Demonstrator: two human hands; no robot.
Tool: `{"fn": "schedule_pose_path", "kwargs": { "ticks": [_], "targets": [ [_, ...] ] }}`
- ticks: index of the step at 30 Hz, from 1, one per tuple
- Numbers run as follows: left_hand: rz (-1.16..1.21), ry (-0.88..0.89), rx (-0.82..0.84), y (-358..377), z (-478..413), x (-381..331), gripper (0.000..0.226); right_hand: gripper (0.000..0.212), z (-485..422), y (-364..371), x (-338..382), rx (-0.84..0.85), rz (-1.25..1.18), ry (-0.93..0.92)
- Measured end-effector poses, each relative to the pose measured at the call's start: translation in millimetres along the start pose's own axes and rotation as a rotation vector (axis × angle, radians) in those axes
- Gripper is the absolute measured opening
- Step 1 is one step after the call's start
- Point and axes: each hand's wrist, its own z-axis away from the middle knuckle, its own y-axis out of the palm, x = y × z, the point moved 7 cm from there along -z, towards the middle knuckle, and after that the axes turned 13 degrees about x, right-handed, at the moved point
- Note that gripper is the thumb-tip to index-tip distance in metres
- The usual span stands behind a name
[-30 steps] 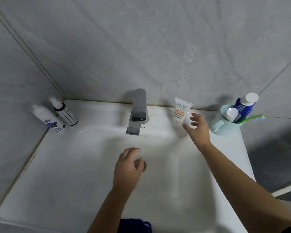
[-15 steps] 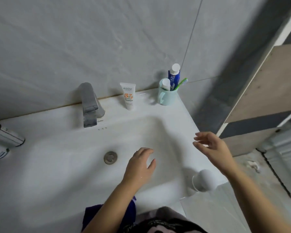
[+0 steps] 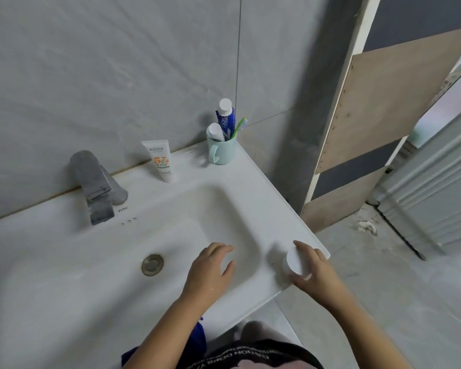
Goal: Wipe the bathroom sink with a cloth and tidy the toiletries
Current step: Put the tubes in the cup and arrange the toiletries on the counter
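One sink (image 3: 264, 198), two hands: one white jar (image 3: 294, 262) gripped by the right hand (image 3: 314, 270), one drain (image 3: 152, 264) left of the left hand (image 3: 210, 267). Beyond them, one faucet (image 3: 96, 187), one upright tube (image 3: 160, 161), and one cup (image 3: 221, 151) holding one toothbrush (image 3: 240, 125) and two more tubes (image 3: 225, 117).

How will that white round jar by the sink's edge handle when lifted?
The white round jar looks small and squat, so probably light and unlikely to tip. Its smooth sides may be slippery, though the right hand has fingers curled round it. It sits near the sink counter edge, so a nudge could drop it.
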Motion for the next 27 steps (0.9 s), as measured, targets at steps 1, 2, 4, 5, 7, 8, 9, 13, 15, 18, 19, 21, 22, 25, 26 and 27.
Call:
{"fn": "schedule_pose_path", "kwargs": {
  "ticks": [1, 2, 4, 5, 7, 8, 9, 13, 15, 18, 19, 21, 22, 25, 26, 27],
  "targets": [
    [0.002, -0.008, -0.004, -0.7, 0.0, 1.8, 0.034, 0.067, 0.1, 0.9, -1.1, 0.008, 0.003, -0.005],
    [0.008, -0.018, -0.008, -1.6, 0.1, 3.9, 0.034, 0.067, -0.3, 0.7, -1.6, 0.006, 0.005, -0.008],
    [0.015, -0.034, -0.025, -5.2, 0.1, 7.1, 0.033, 0.064, -3.2, -3.4, -1.6, -0.036, -0.038, 0.0],
    [0.014, -0.042, -0.039, -8.3, -0.5, 8.7, 0.033, 0.063, -6.3, -6.7, -0.2, -0.063, -0.084, 0.004],
    [0.01, -0.061, -0.068, -15.6, -3.9, 13.0, 0.033, 0.063, -18.1, -14.0, 7.1, -0.091, -0.161, 0.004],
    [0.007, -0.08, -0.08, -20.6, -6.4, 15.1, 0.032, 0.064, -27.1, -18.1, 13.6, -0.093, -0.172, -0.001],
    [0.002, -0.103, -0.106, -26.2, -9.1, 18.4, 0.032, 0.066, -37.8, -22.6, 21.5, -0.09, -0.179, -0.01],
    [-0.035, -0.185, -0.248, -55.4, -20.3, 26.0, 0.03, 0.066, -91.6, -40.4, 59.1, -0.058, -0.236, -0.048],
    [-0.055, -0.25, -0.296, -70.2, -24.3, 28.7, 0.031, 0.067, -122.2, -46.0, 76.8, -0.034, -0.233, -0.086],
    [-0.069, -0.269, -0.374, -86.6, -30.3, 36.0, 0.05, 0.068, -168.0, -48.8, 97.5, -0.027, -0.231, -0.122],
    [-0.078, -0.294, -0.392, -88.8, -31.0, 42.1, 0.052, 0.069, -181.5, -48.2, 103.1, -0.027, -0.228, -0.129],
    [-0.079, -0.339, -0.396, -91.1, -32.0, 50.4, 0.049, 0.07, -204.5, -45.6, 111.7, -0.031, -0.196, -0.142],
    [-0.075, -0.355, -0.401, -91.6, -31.7, 53.6, 0.048, 0.07, -213.8, -43.9, 114.2, -0.032, -0.175, -0.143],
    [-0.083, -0.405, -0.401, -91.3, -29.5, 60.1, 0.046, 0.07, -231.3, -39.3, 115.0, -0.051, -0.133, -0.141],
    [-0.081, -0.418, -0.401, -91.2, -28.5, 61.2, 0.046, 0.071, -234.6, -38.3, 113.5, -0.065, -0.12, -0.132],
    [-0.081, -0.425, -0.405, -91.0, -27.9, 62.2, 0.045, 0.071, -237.0, -37.1, 112.1, -0.075, -0.11, -0.124]
  ]
}}
